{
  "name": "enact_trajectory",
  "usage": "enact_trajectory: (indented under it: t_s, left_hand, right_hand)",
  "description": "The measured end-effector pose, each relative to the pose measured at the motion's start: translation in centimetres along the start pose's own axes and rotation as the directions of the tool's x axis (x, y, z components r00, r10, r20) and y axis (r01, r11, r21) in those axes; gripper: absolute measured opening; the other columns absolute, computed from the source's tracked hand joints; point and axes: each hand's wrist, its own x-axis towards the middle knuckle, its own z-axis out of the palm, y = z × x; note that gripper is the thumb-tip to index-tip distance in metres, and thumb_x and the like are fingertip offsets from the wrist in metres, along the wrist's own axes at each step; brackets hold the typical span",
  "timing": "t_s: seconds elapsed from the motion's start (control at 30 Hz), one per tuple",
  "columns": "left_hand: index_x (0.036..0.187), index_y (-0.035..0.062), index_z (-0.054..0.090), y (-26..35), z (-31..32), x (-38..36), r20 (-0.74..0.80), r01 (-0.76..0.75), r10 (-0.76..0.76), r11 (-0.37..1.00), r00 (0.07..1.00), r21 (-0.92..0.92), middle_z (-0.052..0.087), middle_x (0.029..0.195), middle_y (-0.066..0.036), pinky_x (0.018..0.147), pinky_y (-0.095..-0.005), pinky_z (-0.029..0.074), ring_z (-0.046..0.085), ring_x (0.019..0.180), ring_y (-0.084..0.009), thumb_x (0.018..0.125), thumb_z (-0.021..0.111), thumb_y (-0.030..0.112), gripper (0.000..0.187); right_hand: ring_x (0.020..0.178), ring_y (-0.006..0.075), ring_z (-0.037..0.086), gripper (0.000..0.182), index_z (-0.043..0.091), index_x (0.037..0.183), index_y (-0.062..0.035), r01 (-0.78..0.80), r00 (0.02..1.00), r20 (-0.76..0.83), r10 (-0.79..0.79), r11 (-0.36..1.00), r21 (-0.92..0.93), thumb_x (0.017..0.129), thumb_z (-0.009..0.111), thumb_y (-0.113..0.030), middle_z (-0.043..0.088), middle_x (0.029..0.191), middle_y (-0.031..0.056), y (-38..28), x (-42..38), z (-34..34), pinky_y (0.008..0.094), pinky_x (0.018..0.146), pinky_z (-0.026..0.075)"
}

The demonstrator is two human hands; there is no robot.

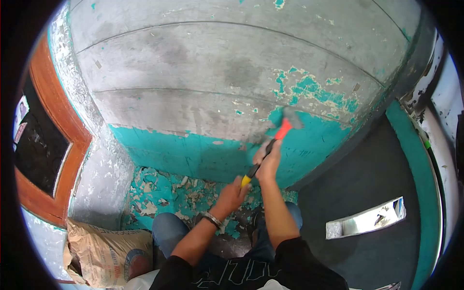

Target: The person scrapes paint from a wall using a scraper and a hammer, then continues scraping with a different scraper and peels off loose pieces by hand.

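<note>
Both my hands are wrapped round a long-handled scraper (pixel 285 129), which has a black and yellow handle, a red neck and a grey head blurred by motion. My left hand (pixel 230 197) grips the lower end beside the yellow band. Higher up, on the black part, my right hand (pixel 268 162) is closed. The scraper's head is at the wall (pixel 193 63), by the upper edge of the teal paint (pixel 203 157). Bare grey surface shows above that paint, with teal and cream patches (pixel 316 92) at the right.
Peeled paint flakes (pixel 164 191) cover the floor at the wall's foot, around my knees. A brown paper sack (pixel 108 251) stands at the lower left, below a wooden frame (pixel 79 140) with a dark panel. On the right, a dark surface (pixel 357 193) has a bright rectangular opening (pixel 366 217).
</note>
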Motion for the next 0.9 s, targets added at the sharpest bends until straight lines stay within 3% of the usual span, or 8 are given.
enact_trajectory:
  t_s: [0.03,0.07,0.13,0.23,0.3,0.43,0.73,0.9]
  left_hand:
    - [0.100,-0.0007,0.047,0.8,-1.3,0.5,0.008,0.004,-0.004,1.000,1.000,0.000,0.060,0.071,-0.023,0.057,-0.0489,0.046,0.058,0.067,-0.0436,0.093,0.052,0.030,0.032]
    - [0.099,0.0001,0.047,1.3,-2.9,1.4,-0.027,-0.137,0.140,0.987,0.990,0.081,0.059,0.071,-0.023,0.056,-0.0472,0.045,0.058,0.067,-0.0420,0.093,0.051,0.029,0.030]
    - [0.097,0.0009,0.046,1.5,-5.5,1.7,-0.054,-0.258,0.269,0.953,0.962,0.160,0.058,0.070,-0.022,0.056,-0.0455,0.044,0.058,0.066,-0.0405,0.093,0.050,0.029,0.029]
    - [0.094,0.0014,0.047,0.2,-8.5,1.5,-0.026,-0.238,0.247,0.955,0.969,0.177,0.058,0.065,-0.021,0.057,-0.0496,0.044,0.058,0.063,-0.0435,0.093,0.050,0.033,0.032]
    - [0.093,0.0002,0.047,-1.9,-8.1,0.0,-0.023,0.052,-0.050,0.996,0.998,0.068,0.056,0.062,-0.021,0.055,-0.0478,0.043,0.058,0.062,-0.0428,0.094,0.049,0.034,0.034]
    - [0.094,-0.0015,0.048,-4.8,-5.3,-2.5,-0.125,0.151,-0.150,0.988,0.981,0.000,0.056,0.061,-0.021,0.054,-0.0464,0.042,0.058,0.061,-0.0425,0.095,0.048,0.034,0.036]
    - [0.097,-0.0053,0.050,-7.1,-2.2,-1.1,-0.137,0.132,-0.133,0.991,0.982,-0.018,0.059,0.072,-0.028,0.059,-0.0468,0.044,0.060,0.069,-0.0435,0.096,0.046,0.030,0.035]
    - [0.098,-0.0072,0.049,-5.6,-1.7,-0.8,-0.110,0.135,-0.155,0.976,0.982,-0.169,0.059,0.075,-0.029,0.060,-0.0475,0.044,0.058,0.071,-0.0457,0.095,0.046,0.028,0.035]
  right_hand:
    - [0.041,0.0118,0.035,0.045,0.045,0.084,-0.0114,0.058,0.998,-0.021,-0.056,0.988,0.144,0.096,0.036,-0.054,0.039,0.054,-0.0004,-0.9,0.2,-0.1,0.0272,0.042,0.031]
    - [0.048,0.0145,0.043,0.042,0.045,0.088,-0.0114,0.026,0.998,0.049,-0.037,0.977,0.213,0.097,0.035,-0.051,0.043,0.060,0.0010,-1.4,0.4,-0.8,0.0299,0.050,0.040]
    - [0.051,0.0163,0.047,0.042,0.045,0.090,-0.0102,0.005,0.994,0.102,-0.024,0.984,0.178,0.097,0.037,-0.051,0.045,0.063,0.0023,-1.6,-0.5,1.0,0.0315,0.054,0.043]
    - [0.062,0.0219,0.056,0.039,0.044,0.094,-0.0084,-0.051,0.973,0.228,0.018,0.989,0.139,0.096,0.041,-0.047,0.049,0.068,0.0050,1.3,-1.1,2.6,0.0363,0.063,0.050]
    - [0.060,0.0204,0.057,0.035,0.043,0.093,-0.0079,-0.210,0.905,0.367,0.213,0.977,-0.050,0.097,0.041,-0.043,0.050,0.069,0.0052,4.2,-1.9,3.0,0.0355,0.061,0.051]
    - [0.060,0.0192,0.055,0.033,0.042,0.095,-0.0081,-0.216,0.884,0.401,0.241,0.970,-0.108,0.097,0.042,-0.042,0.049,0.070,0.0045,8.0,-3.3,2.1,0.0364,0.060,0.051]
    - [0.050,0.0125,0.046,0.031,0.041,0.092,-0.0097,-0.151,0.936,0.311,0.165,0.986,-0.070,0.098,0.040,-0.040,0.045,0.068,0.0020,9.3,-2.6,1.5,0.0300,0.047,0.043]
    - [0.043,0.0099,0.040,0.031,0.040,0.091,-0.0092,-0.161,0.947,0.261,0.185,0.981,-0.110,0.098,0.038,-0.039,0.043,0.063,0.0011,8.6,-2.2,1.4,0.0265,0.040,0.038]
